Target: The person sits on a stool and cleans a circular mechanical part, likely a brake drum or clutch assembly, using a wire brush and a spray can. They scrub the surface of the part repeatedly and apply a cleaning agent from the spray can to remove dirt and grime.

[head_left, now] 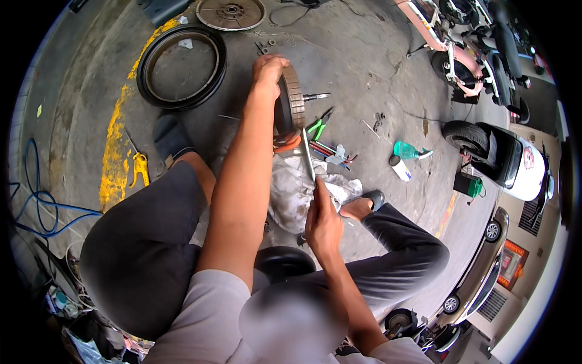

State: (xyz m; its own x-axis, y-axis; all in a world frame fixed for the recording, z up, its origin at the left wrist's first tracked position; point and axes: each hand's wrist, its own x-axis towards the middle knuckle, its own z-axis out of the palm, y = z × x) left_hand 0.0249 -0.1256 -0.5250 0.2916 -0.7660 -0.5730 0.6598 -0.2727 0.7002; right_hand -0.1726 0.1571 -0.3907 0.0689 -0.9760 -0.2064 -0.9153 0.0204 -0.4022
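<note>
My left hand (pixel 271 70) is closed around the far edge of a round motor stator (pixel 295 97), which stands on its rim. The stator has a segmented brown edge, and a metal axle (pixel 316 96) sticks out to the right. In my right hand (pixel 324 227) is a long flat metal tool (pixel 308 155), its far end against or close beside the stator's near edge. Contact there cannot be made out. An orange item (pixel 287 141) lies by the stator's near side. Beneath the tool is a crumpled, stained white cloth (pixel 290 194).
Green-handled pliers (pixel 320 125) and coloured cables (pixel 333 153) lie right of the stator. Farther right are a teal bottle (pixel 406 150) and a white can (pixel 399 168). A wheel rim (pixel 142 67), a round metal cover (pixel 231 12) and a yellow-handled tool (pixel 140 168) lie left. Scooters (pixel 515 164) stand right.
</note>
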